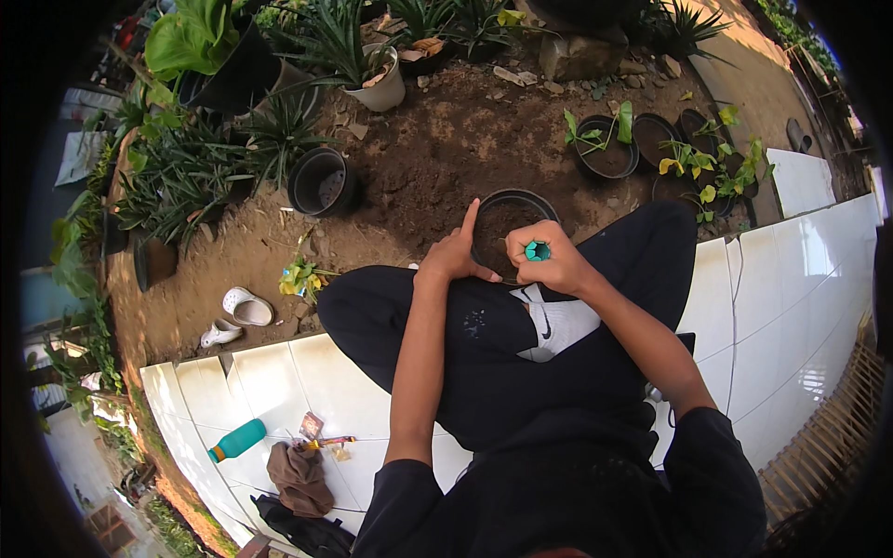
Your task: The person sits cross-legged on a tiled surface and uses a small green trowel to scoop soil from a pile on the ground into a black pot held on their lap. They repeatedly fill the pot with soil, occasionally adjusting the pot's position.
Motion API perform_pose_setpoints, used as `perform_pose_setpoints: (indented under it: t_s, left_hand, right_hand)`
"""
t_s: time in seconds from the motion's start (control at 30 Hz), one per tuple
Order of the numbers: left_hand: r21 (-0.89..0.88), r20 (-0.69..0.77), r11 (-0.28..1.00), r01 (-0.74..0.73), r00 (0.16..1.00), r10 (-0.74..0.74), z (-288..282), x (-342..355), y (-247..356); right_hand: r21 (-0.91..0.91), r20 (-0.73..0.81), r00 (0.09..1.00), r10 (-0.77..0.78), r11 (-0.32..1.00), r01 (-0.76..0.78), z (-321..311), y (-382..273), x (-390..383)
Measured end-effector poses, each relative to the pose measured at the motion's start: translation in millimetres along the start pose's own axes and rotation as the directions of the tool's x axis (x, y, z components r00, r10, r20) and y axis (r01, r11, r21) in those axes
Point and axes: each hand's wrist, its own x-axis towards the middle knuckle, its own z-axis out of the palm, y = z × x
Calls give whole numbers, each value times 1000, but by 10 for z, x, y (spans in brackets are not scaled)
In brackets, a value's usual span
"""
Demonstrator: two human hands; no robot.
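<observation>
I see my right hand (549, 263) closed in a fist around a teal handle (537, 250). Only the round end of the handle shows, and it faces up toward the camera, so its long axis runs almost straight down into the fist; the lower part of the tool is hidden by the fingers. My left hand (453, 255) holds nothing. Its index finger is stretched out and points away from me, the other fingers are curled, and the fingertip reaches the rim of a black plastic pot (507, 223).

This pot stands just beyond both hands, between my knees, and it is filled with dark soil. Farther beyond the left hand lies another black pot (321, 181); I see only its dark inside. Beyond the right hand stand several dark pots (606, 149) with soil and small green and yellow seedlings. Far ahead of the left hand, a white pot (381, 86) carries a spiky green plant.

Behind the left hand, on the white tiles (279, 391), lie a teal bottle (236, 440) and a brown cloth (300, 476).
</observation>
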Motion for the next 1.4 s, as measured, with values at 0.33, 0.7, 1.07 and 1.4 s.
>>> perform_pose_setpoints:
  t_s: [0.33,0.7,1.07,1.4]
  left_hand:
    - [-10,-36,1000,-10,999,10,38,-16,-58]
    - [-61,-60,997,-51,997,48,33,-23,-6]
    - [2,13,1000,-19,1000,19,-85,-85,180]
    - [-35,4,998,-53,999,53,-65,-42,123]
  right_hand:
    - [-194,63,993,-103,975,113,74,-20,123]
    - [-336,121,986,-118,929,153,105,28,150]
    - [-193,48,986,160,970,-148,-9,45,152]
    - [-257,46,996,78,964,-64,46,173,91]
